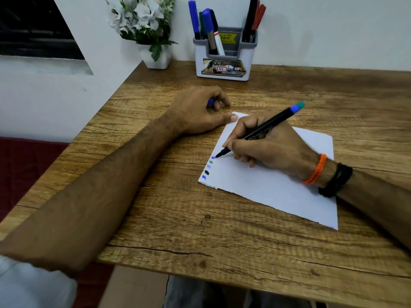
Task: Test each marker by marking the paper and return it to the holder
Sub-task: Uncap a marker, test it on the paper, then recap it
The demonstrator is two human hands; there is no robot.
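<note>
My right hand (266,145) grips a black marker (264,127) with a blue-green end, its tip touching the white paper (278,192) near the left edge. Several small blue, black and green marks (209,167) run down that edge. My left hand (200,110) rests on the table beside the paper's top corner, fingers curled around a blue cap (210,101), thumb on the paper's corner. The grey-white holder (224,61) stands at the back of the table with several blue, green, black and red markers (208,23) upright in it.
A white pot of white flowers (153,36) stands left of the holder against the wall. The wooden table (178,218) ends at the left edge, with a dark red surface (22,165) below it. Orange and black bands circle my right wrist (327,172).
</note>
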